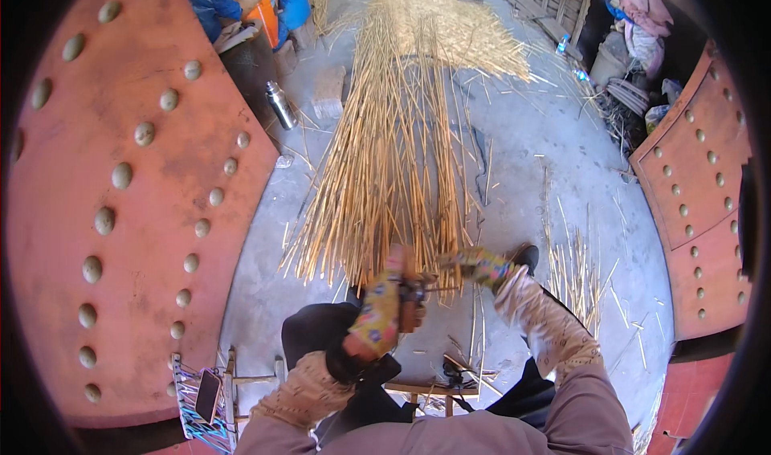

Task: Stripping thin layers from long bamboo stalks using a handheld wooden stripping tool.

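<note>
My left hand (379, 314), in a yellow floral glove, is closed around a small dark tool with brownish parts (412, 293); its exact kind is unclear. Just to the right, my right hand (486, 268), in a matching glove, reaches leftward over the near ends of the reeds. Motion smears its fingertips, so whether they grip a stalk cannot be made out. A thin stalk (443, 289) lies between the two hands. Long tan reed stalks (393, 166) fan out on the floor, their near ends almost at my hands.
Large red studded door leaves stand left (136, 214) and right (699, 182). A steel flask (280, 106) and a pale block (328, 92) are left of the reeds. A reed mat (458, 33) lies beyond. Loose stalks (574, 270) are at right. A phone (207, 396) rests on a corded stool (229, 411).
</note>
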Demonstrator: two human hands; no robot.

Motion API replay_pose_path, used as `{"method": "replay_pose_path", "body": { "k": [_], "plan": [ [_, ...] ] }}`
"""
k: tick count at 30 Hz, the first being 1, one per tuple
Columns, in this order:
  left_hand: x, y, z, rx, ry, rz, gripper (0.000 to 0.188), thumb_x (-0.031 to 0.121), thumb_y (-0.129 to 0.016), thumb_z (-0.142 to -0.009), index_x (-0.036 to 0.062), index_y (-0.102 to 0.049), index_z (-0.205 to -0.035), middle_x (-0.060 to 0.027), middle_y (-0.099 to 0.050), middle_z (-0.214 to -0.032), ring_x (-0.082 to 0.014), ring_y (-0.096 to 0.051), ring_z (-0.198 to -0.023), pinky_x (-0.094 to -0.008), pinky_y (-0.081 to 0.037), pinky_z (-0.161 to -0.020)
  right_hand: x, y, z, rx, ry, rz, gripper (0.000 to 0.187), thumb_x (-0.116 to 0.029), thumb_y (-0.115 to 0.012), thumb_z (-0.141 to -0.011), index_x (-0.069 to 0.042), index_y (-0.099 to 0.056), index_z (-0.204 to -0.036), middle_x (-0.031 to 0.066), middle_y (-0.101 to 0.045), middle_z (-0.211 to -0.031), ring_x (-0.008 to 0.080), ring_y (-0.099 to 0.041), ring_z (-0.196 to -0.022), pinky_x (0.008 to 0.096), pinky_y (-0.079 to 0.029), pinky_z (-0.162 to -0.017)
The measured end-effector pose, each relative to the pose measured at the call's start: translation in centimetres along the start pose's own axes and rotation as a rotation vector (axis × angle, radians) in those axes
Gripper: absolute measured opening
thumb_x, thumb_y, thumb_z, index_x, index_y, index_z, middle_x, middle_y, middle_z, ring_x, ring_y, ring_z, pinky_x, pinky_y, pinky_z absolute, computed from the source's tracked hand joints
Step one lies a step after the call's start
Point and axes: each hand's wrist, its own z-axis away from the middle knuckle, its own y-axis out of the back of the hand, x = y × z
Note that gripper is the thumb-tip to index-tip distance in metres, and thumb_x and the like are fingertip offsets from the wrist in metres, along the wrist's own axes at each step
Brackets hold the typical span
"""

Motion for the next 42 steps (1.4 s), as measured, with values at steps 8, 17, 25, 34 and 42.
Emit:
{"method": "replay_pose_path", "body": {
  "k": [8, 17, 25, 34, 42],
  "plan": [
    [-8.1, 0.8, 1.1, -0.304, 0.212, 0.027, 0.050, 0.061, -0.046, -0.070, 0.0131, -0.051, -0.080, -0.0032, -0.046, -0.058, -0.0165, -0.041, -0.040, -0.0282, -0.031, -0.036, -13.5, -8.0, 3.3, -0.088, -0.202, -1.185, 0.034, -0.009, -0.043, -0.083, 0.000, -0.040, -0.115, 0.0118, -0.049, -0.108, 0.0216, -0.049, -0.098, 0.0314, -0.040, -0.084],
    [-12.1, 0.7, 6.6, -0.306, 0.188, 0.129, 0.048, 0.061, -0.041, -0.073, 0.0129, -0.046, -0.074, -0.0002, -0.046, -0.062, -0.0114, -0.038, -0.047, -0.0259, -0.031, -0.042, -16.6, -2.7, -2.7, 0.656, 0.022, -1.259, 0.029, -0.015, -0.041, -0.084, -0.001, -0.043, -0.109, 0.0089, -0.050, -0.095, 0.0186, -0.049, -0.084, 0.0310, -0.041, -0.074],
    [-11.6, 1.5, 9.4, -0.124, 0.091, 0.139, 0.043, 0.058, -0.042, -0.075, 0.0154, -0.045, -0.067, 0.0028, -0.039, -0.049, -0.0107, -0.033, -0.035, -0.0246, -0.027, -0.034, -15.4, -6.5, -4.4, 0.764, -0.068, -1.238, 0.028, -0.020, -0.041, -0.084, -0.001, -0.045, -0.104, 0.0058, -0.051, -0.084, 0.0157, -0.049, -0.072, 0.0298, -0.041, -0.064],
    [-9.5, 1.4, 7.9, -0.246, -0.056, 0.014, 0.047, 0.058, -0.041, -0.076, 0.0125, -0.045, -0.066, 0.0049, -0.039, -0.055, -0.0063, -0.037, -0.043, -0.0177, -0.028, -0.039, -13.7, -10.6, -2.2, 0.745, -0.171, -1.137, 0.029, -0.027, -0.041, -0.084, -0.002, -0.047, -0.098, 0.0023, -0.051, -0.071, 0.0124, -0.048, -0.058, 0.0284, -0.042, -0.053],
    [-12.8, -0.6, 6.4, -0.140, 0.093, 0.122, 0.045, 0.058, -0.046, -0.073, 0.0140, -0.042, -0.062, 0.0031, -0.039, -0.051, -0.0095, -0.039, -0.040, -0.0222, -0.029, -0.036, -10.5, -3.1, -3.9, 0.863, -0.221, -1.488, 0.013, -0.017, -0.042, -0.083, -0.006, -0.047, -0.078, -0.0056, -0.032, -0.050, 0.0055, -0.027, -0.035, 0.0200, -0.019, -0.028]
  ]
}}
